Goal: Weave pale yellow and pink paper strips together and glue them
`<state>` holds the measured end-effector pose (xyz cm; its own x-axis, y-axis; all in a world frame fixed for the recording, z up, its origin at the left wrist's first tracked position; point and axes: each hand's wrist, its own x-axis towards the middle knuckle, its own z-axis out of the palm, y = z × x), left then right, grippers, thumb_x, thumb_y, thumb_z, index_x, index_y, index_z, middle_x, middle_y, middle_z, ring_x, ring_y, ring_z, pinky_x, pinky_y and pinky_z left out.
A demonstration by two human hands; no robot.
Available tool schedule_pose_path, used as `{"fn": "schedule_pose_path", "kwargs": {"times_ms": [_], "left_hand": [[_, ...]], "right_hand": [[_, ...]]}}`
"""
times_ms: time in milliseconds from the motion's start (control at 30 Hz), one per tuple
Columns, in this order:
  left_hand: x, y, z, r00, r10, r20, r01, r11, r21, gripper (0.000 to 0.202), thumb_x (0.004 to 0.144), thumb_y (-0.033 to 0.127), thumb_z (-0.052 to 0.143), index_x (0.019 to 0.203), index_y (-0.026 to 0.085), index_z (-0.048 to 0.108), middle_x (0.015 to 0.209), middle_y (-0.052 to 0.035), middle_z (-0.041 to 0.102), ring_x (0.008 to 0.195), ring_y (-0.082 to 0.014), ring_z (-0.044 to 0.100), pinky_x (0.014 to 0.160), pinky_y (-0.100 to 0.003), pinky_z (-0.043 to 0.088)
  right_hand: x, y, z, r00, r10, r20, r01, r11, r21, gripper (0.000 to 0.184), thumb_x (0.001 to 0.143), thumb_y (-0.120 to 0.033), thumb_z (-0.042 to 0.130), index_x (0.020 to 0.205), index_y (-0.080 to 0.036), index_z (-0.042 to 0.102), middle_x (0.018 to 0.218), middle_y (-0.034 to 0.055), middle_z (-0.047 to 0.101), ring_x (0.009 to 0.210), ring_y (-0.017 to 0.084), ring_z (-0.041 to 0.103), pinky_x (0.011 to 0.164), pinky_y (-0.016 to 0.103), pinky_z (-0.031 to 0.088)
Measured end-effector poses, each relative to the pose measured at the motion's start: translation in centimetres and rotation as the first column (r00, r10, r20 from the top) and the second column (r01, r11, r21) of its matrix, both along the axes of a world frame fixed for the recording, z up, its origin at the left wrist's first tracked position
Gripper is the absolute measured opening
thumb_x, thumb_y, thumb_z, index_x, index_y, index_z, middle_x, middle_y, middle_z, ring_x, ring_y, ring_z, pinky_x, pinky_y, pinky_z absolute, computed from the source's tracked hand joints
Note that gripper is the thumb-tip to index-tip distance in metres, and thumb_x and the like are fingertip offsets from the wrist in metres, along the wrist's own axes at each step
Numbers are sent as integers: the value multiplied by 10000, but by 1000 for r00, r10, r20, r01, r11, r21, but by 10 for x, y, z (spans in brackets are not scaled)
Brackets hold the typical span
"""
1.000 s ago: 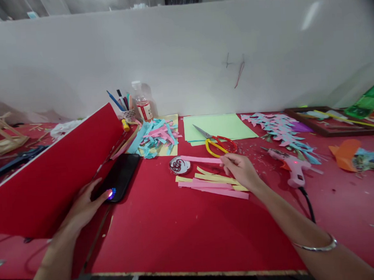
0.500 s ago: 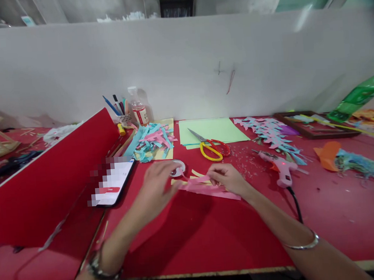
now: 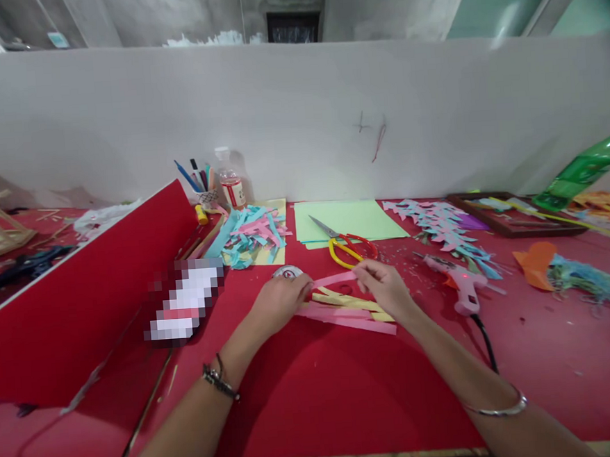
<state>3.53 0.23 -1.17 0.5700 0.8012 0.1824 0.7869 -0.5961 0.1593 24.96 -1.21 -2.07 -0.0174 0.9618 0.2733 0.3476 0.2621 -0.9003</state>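
Note:
A pink paper strip (image 3: 334, 279) is stretched between my two hands, just above the table. My left hand (image 3: 283, 298) pinches its left end, and my right hand (image 3: 383, 289) pinches the other. Below it, more pink paper strips (image 3: 350, 317) and pale yellow paper strips (image 3: 354, 300) lie loosely side by side on the red tabletop (image 3: 316, 388). A round tape roll (image 3: 286, 271) sits behind my left hand, partly covered by it. Yellow-and-red-handled scissors (image 3: 345, 246) rest beyond my right hand, blades over light green paper sheets (image 3: 346, 215).
A pile of blue and pink paper scraps (image 3: 253, 232) lies back left, near a phone (image 3: 189, 299) and a standing red board (image 3: 95, 299). To the right are a pink glue gun (image 3: 463, 283) with a black cord, a fringed paper piece (image 3: 435, 223) and a green bottle (image 3: 583, 171).
My left hand has moved right and closed on the pink strip's end. The strip, loose and drooping before, is now lifted and drawn straight. The view has tipped slightly upward.

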Motion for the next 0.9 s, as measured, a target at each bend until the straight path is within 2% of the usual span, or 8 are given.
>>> {"fn": "schedule_pose_path", "kwargs": {"times_ms": [100,200,367,500,600,667,800,900], "left_hand": [[-7,4,2,1000,23,-9,-22,999,42,243,890,228,333,835,161,559,698,-44,596,627,-156,547,522,-231,307],[-8,5,3,1000,18,10,-19,999,35,236,888,228,335,820,163,550,692,-35,586,607,-148,536,513,-232,299],[-8,0,5,991,-36,125,43,998,-53,212,873,217,347,797,170,539,653,-7,555,555,-125,491,497,-223,282],[-9,0,6,961,-79,265,110,989,-102,172,826,194,396,717,167,526,599,25,509,518,-97,433,495,-204,283],[-10,0,6,944,-89,318,129,986,-106,185,826,196,387,708,163,526,630,20,536,553,-95,452,524,-199,314],[-9,0,7,943,-82,322,109,992,-67,186,837,216,388,747,164,542,700,6,587,611,-104,498,582,-212,350],[-4,-3,7,962,-66,266,39,993,107,189,849,289,422,881,179,573,895,-32,648,837,-158,562,817,-305,362],[4,-9,5,968,-154,197,123,979,160,217,857,317,417,905,176,575,911,-47,642,890,-170,554,883,-333,348]], "right_hand": [[7,3,0,986,-159,-52,162,985,56,315,793,-393,474,555,-191,434,453,-63,380,429,74,341,453,211,279],[10,5,-1,971,-208,-116,214,976,44,339,798,-411,469,544,-193,416,464,-59,384,428,74,333,442,210,274],[4,4,1,982,-87,-168,93,995,25,219,779,-408,472,745,-200,529,562,-39,502,477,91,436,479,213,357],[0,1,-1,999,44,26,-44,999,-18,169,740,-329,538,819,-186,581,771,7,602,627,109,541,583,224,423],[-2,-2,-4,981,162,110,-154,985,-75,138,763,-280,516,810,-180,599,775,13,621,701,123,568,632,231,438],[-4,-3,-5,977,185,111,-176,981,-85,140,774,-271,503,822,-183,601,789,15,627,715,127,577,633,235,444],[-12,-8,-4,972,216,90,-213,976,-48,138,774,-261,506,839,-187,604,833,32,638,772,142,589,677,251,457],[-19,-13,-2,957,274,91,-271,962,-44,152,787,-272,497,858,-197,608,859,41,642,792,149,589,685,258,462]]}}
